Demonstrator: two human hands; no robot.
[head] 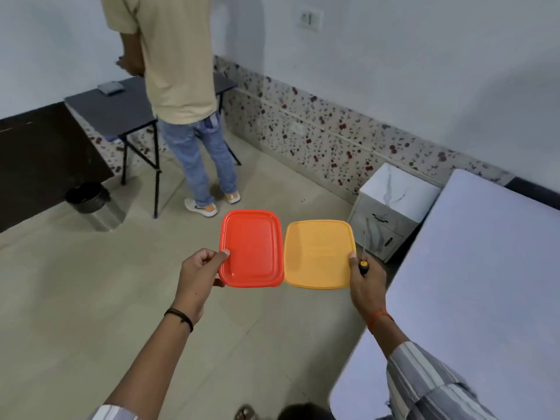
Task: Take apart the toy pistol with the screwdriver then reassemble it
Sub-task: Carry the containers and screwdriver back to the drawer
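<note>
Out over the floor, my left hand [198,269] pinches the orange lid [251,248]; my right hand [365,278] clamps the yellow lid [318,254] and screwdriver [363,262].

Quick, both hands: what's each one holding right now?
Left hand: closed, pinching the red lid.
Right hand: closed, holding the yellow lid and the screwdriver.

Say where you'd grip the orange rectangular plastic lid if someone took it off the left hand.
Pinch the orange rectangular plastic lid at its far short edge, coming from the far side. It is held flat with a raised rim; the left hand has the near-left corner, and the yellow plastic lid crowds its right edge.
</note>
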